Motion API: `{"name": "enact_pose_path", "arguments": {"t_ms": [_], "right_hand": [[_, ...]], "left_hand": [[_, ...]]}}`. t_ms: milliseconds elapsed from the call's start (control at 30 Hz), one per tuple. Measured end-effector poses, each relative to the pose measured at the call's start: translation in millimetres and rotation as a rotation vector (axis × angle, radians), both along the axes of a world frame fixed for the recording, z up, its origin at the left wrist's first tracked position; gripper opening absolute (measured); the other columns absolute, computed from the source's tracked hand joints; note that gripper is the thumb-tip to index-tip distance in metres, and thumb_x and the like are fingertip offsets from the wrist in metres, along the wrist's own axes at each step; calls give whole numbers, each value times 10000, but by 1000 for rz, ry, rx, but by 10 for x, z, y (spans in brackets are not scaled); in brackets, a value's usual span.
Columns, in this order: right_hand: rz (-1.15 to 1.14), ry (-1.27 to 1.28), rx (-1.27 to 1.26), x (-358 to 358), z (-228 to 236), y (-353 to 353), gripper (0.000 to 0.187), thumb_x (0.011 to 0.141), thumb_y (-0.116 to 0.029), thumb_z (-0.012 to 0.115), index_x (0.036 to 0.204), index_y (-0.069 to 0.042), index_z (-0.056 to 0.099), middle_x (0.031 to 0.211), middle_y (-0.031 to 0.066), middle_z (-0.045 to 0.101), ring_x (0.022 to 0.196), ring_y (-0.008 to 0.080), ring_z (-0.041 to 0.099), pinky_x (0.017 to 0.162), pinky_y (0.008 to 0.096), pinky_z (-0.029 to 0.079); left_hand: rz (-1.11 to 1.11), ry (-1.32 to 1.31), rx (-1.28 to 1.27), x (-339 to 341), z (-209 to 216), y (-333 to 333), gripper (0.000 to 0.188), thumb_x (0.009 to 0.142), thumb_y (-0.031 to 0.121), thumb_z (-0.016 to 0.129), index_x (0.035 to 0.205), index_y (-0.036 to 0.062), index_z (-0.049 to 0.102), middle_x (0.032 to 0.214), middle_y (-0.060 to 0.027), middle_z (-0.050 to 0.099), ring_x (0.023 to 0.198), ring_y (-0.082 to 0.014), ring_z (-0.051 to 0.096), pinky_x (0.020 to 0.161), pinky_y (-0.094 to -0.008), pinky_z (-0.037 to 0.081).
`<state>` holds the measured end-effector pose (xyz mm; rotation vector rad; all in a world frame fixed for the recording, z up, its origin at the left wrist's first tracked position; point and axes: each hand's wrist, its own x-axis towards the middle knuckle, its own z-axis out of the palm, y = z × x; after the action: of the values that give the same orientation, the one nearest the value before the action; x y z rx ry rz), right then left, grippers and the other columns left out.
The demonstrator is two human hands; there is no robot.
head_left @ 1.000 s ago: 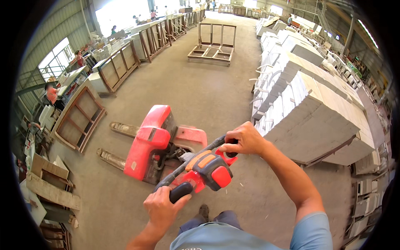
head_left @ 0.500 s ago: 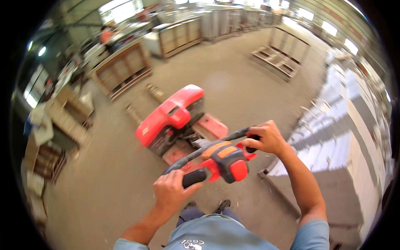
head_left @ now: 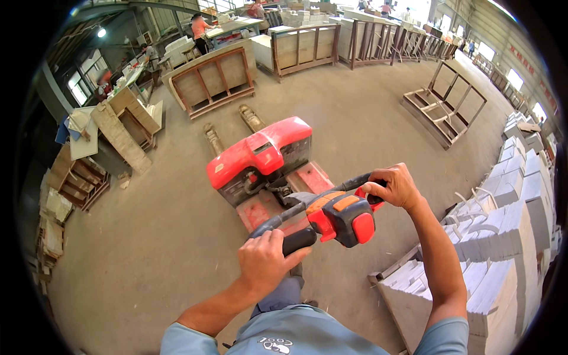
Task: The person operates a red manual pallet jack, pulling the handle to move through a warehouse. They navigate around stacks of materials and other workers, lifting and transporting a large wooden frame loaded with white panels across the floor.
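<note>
In front of me is a red and black electric pallet truck (head_left: 260,148), its two forks (head_left: 251,118) pointing away to the far left. Its tiller handle (head_left: 340,213) reaches back to me, with an orange, black and red control head between two black grips. My left hand (head_left: 263,263) is closed around the left grip, thumb lying along it. My right hand (head_left: 395,184) is wrapped round the right grip, thumb on its inner side near a red lever. The forks carry no load that I can see.
Stacked pale slabs (head_left: 485,278) stand close on my right. An empty metal rack (head_left: 447,109) is at the far right. Framed racks with boards (head_left: 213,83) line the back, and board stacks (head_left: 83,177) the left. People (head_left: 200,29) stand at benches far off.
The surroundings have shifted right and down at the back, and the slab stacks on the right have slid lower. Truck and handle sit slightly further right in view. Both hands keep their grip.
</note>
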<state>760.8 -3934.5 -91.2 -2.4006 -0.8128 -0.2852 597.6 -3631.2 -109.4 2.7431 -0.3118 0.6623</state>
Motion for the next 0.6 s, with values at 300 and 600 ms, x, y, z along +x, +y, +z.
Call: {"name": "enact_pose_path", "arguments": {"t_ms": [300, 600], "right_hand": [[-11, 88, 6, 563, -246, -198, 474, 834, -507, 699, 736, -45, 730, 585, 104, 645, 502, 226, 618, 518, 311, 481], [50, 102, -21, 976, -349, -273, 466, 825, -496, 682, 758, -38, 733, 571, 126, 606, 502, 234, 595, 520, 325, 465]], "left_hand": [[67, -33, -48, 359, -285, -402, 492, 705, 473, 834, 783, 55, 586, 656, -81, 609, 580, -288, 646, 510, -399, 497], [183, -53, -44, 463, -341, -727, 511, 714, 482, 830, 771, 51, 563, 638, -80, 603, 575, -286, 641, 515, -395, 498]]}}
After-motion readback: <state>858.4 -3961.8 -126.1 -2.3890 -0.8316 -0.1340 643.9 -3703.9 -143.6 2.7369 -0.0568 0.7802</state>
